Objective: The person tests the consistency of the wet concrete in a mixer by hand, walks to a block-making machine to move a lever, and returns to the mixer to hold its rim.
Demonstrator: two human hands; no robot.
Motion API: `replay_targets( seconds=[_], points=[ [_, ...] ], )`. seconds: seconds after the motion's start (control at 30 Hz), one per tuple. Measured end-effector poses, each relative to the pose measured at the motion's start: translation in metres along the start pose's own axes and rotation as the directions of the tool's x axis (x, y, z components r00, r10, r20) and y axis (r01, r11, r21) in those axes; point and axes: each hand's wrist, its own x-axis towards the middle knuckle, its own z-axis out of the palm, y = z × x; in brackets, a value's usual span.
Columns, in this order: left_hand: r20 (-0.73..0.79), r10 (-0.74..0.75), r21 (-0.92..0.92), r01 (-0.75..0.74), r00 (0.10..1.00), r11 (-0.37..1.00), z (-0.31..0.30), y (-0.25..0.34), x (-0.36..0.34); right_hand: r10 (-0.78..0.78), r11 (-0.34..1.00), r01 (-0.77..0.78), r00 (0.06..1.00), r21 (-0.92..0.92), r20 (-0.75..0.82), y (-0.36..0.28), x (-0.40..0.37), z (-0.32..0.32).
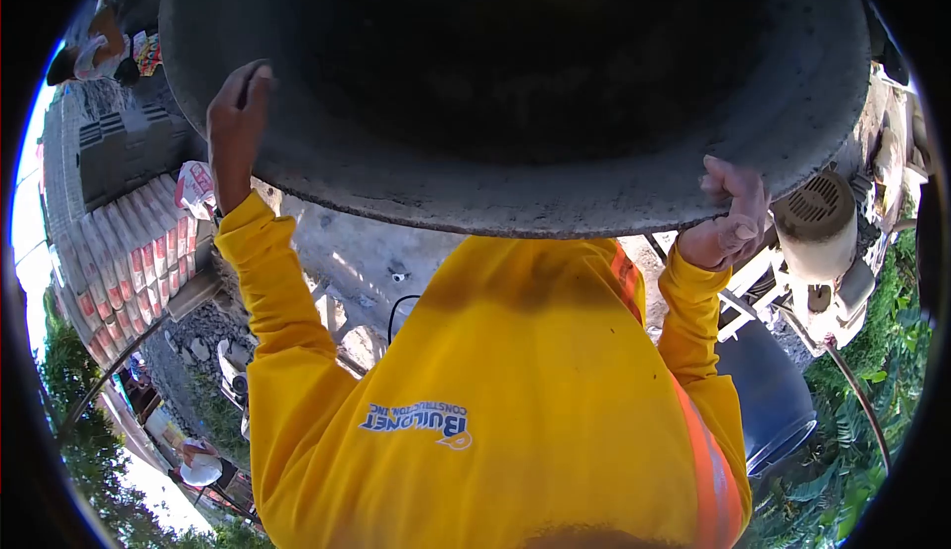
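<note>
Stacked bags [139,262] crowd the far left, left hand [236,128] clamped on the dark basin [555,187] out front, some bare ground [371,257] past its rim [466,217], right hand [731,214] gripping too, then bluish barrel [763,385] and vented machine [817,227] hemming the right.

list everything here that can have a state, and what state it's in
wide round vessel: open toward the camera, inside dark, contents unclear
left hand: fingers bent, at the rim, firmness of grip unclear
right hand: fingers bent, at the rim, firmness of grip unclear
yellow long-sleeved shirt: worn, sleeves bunched near the wrists
red-printed bags: stacked
vented motor housing: dusty, running or not unclear
</note>
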Motion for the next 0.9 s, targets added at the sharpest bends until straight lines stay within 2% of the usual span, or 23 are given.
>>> replay_targets(
  seconds=[0.03, 0.07, 0.13, 0.2, 0.23, 0.27, 0.33, 0.4, 0.47, 0.57, 0.67, 0.7, 0.73, 0.8, 0.9],
  points=[
    [0.133, 0.142, 0.110, -0.157, 0.981, 0.982, 0.008, 0.000, 0.011, -0.009, 1.000, 0.009, 1.000, -0.007, 0.007, 0.001, 0.000, -0.001],
    [0.281, 0.260, 0.192, -0.319, 0.924, 0.928, 0.017, 0.000, 0.019, -0.017, 1.000, 0.017, 1.000, -0.016, 0.019, 0.002, -0.001, -0.001],
    [0.482, 0.291, 0.150, -0.405, 0.826, 0.902, 0.047, 0.052, 0.025, -0.055, 0.998, 0.056, 0.998, -0.027, 0.029, -0.001, 0.003, -0.001],
    [0.639, 0.416, 0.016, -0.552, 0.646, 0.833, 0.100, 0.086, 0.034, -0.079, 0.996, 0.082, 0.995, -0.048, 0.064, -0.003, 0.007, -0.005],
    [0.672, 0.484, -0.049, -0.619, 0.560, 0.784, 0.134, 0.092, 0.035, -0.135, 0.991, 0.134, 0.990, 0.019, 0.034, 0.001, 0.007, -0.003],
    [0.694, 0.547, -0.115, -0.678, 0.468, 0.726, 0.171, 0.095, 0.034, -0.127, 0.992, 0.127, 0.991, 0.008, 0.049, 0.003, 0.006, -0.003],
    [0.865, 0.448, -0.169, -0.711, 0.224, 0.682, 0.229, 0.124, 0.029, -0.106, 0.994, 0.108, 0.991, -0.017, 0.078, 0.004, 0.004, -0.006],
    [0.960, 0.258, -0.132, -0.641, 0.106, 0.756, 0.277, 0.160, 0.022, -0.136, 0.991, 0.137, 0.990, -0.010, 0.042, 0.007, 0.006, -0.004],
    [0.861, 0.499, -0.328, -0.641, 0.100, 0.694, 0.352, 0.156, 0.007, -0.154, 0.988, 0.154, 0.988, -0.014, -0.004, 0.006, 0.008, 0.000],
    [0.755, 0.629, -0.455, -0.543, 0.185, 0.706, 0.448, 0.160, -0.025, -0.093, 0.995, 0.093, 0.996, -0.032, 0.008, 0.005, 0.003, -0.001],
    [0.687, 0.571, -0.375, -0.453, 0.450, 0.809, 0.542, 0.154, -0.068, -0.101, 0.994, 0.102, 0.994, -0.030, 0.036, 0.011, 0.003, -0.003],
    [0.660, 0.548, -0.351, -0.434, 0.514, 0.830, 0.555, 0.157, -0.080, -0.106, 0.994, 0.107, 0.994, -0.031, 0.037, 0.011, 0.003, -0.002],
    [0.656, 0.530, -0.330, -0.427, 0.538, 0.842, 0.557, 0.161, -0.088, -0.110, 0.993, 0.111, 0.993, -0.031, 0.040, 0.011, 0.003, -0.003],
    [0.674, 0.516, -0.302, -0.440, 0.528, 0.846, 0.555, 0.163, -0.100, -0.106, 0.994, 0.108, 0.992, -0.034, 0.071, 0.011, 0.003, -0.007],
    [0.743, 0.512, -0.265, -0.513, 0.432, 0.817, 0.537, 0.157, -0.099, -0.119, 0.992, 0.121, 0.991, -0.029, 0.056, 0.011, 0.006, -0.006]
  ],
)
